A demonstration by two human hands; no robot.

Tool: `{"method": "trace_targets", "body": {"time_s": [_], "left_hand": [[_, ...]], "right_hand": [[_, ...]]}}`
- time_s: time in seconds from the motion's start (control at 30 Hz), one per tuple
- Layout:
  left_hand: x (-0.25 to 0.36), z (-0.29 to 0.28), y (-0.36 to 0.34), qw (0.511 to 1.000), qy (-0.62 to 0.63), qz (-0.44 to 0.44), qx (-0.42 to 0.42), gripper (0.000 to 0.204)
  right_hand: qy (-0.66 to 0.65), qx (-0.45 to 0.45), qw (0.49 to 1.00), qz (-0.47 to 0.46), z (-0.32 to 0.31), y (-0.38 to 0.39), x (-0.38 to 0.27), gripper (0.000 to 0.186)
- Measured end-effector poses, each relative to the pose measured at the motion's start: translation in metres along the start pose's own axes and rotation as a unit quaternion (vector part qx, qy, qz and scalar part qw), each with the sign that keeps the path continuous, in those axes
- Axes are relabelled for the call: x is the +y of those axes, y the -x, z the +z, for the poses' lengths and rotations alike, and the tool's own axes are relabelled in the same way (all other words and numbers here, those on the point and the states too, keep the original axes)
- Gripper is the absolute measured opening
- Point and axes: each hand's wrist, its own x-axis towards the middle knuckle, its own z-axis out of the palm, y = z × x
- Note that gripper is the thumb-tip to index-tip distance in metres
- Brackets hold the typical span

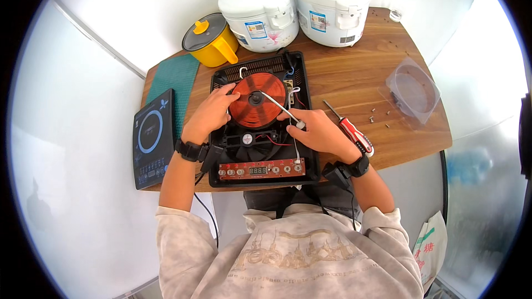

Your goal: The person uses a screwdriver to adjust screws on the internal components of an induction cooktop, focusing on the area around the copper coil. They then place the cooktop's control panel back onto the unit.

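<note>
the opened induction cooker lies in the middle of the wooden desk, its black shell bare and the copper coil showing as a red-orange disc. the left hand rests on the coil's left edge, fingers spread flat and loose, gripping nothing. the right hand sits at the cooker's right side, its grip narrow, pinched on the end of a thin white wire that runs up to the coil's centre; the fingertips are small in this view, so i think it is the wire's end piece they hold. below the coil sit a small fan and a red control board. a red-handled screwdriver lies just beside the right hand. a few loose screws lie further right, near a clear plastic lid. the cooker's black glass top lies at the left, partly on a green mat. behind stand a yellow pot and two white rice cookers.
</note>
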Motion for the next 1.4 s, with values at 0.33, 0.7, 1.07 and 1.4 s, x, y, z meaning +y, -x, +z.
{"method": "trace_targets", "body": {"time_s": [0.33,0.7,1.07,1.4], "left_hand": [[-0.014,-0.003,-0.001,0.986,0.145,-0.032,-0.082,0.073],[-0.017,-0.008,0.001,0.980,0.177,-0.001,-0.088,0.063],[0.015,-0.016,-0.031,0.993,0.111,-0.039,-0.028,0.065],[0.011,0.008,-0.056,0.990,0.090,-0.057,-0.093,0.108]], "right_hand": [[-0.044,0.036,0.996,0.076,-0.008,0.008,-0.004,0.037],[-0.021,-0.005,0.989,0.144,-0.030,0.042,-0.023,0.040],[0.116,0.147,0.977,0.099,-0.060,0.099,-0.009,0.052],[0.054,0.198,0.954,0.219,-0.078,0.146,0.013,0.046]]}}
